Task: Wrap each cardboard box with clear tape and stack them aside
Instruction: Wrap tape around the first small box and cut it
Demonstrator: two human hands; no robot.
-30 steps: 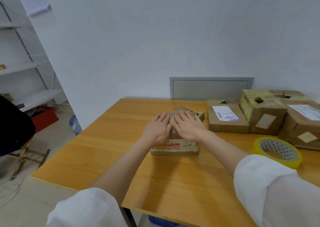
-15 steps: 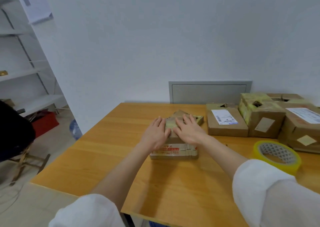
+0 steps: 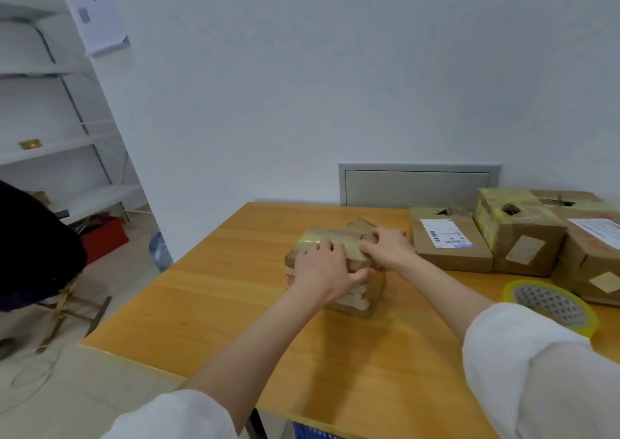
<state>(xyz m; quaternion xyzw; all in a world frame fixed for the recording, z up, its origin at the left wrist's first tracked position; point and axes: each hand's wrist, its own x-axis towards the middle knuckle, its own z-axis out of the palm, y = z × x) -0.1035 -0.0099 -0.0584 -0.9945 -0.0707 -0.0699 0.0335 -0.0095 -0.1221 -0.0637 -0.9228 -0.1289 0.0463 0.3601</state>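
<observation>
Cardboard box point(image 3: 360, 299), small, crumpled and tape-banded, sits mid-frame on the wooden table point(image 3: 218, 304), probably light, soft-walled and slick where taped. Left hand point(image 3: 320, 271) clasps its near side, thumb across the front; right hand point(image 3: 387, 250) curls over the far top edge. Its corners look the firmest hold.

Plain white wall point(image 3: 302, 69) with a grey metal panel point(image 3: 417, 188) low at centre right; white metal shelving point(image 3: 50, 143) at left; pale tiled floor point(image 3: 67, 388) lower left.
</observation>
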